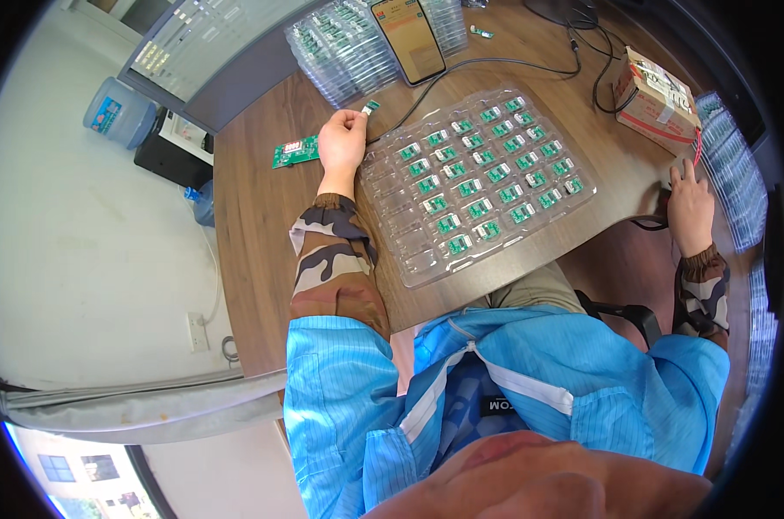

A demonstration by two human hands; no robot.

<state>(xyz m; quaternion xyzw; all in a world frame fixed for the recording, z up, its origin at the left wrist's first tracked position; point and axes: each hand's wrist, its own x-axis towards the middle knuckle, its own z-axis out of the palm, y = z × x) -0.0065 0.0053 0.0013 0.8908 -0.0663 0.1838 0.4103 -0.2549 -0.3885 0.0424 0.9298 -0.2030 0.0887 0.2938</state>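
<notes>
My left hand (343, 141) rests on the brown table beside a clear plastic tray (390, 229) and pinches a small green circuit module (370, 107) between its fingertips. The tray's pockets hold several small green modules (487, 173); its left column of pockets is bare. A larger green circuit board (294, 152) lies just left of that hand. My right hand (690, 206) reaches out at the table's right edge, fingers spread, close to a cardboard box (656, 102); whether it holds anything I cannot tell.
A smartphone (408, 38) lies on stacked clear trays (331, 52) at the back, with a black cable (496, 62) running across the table. More stacked trays (738, 190) stand at the right. A water jug (119, 112) sits on the floor left.
</notes>
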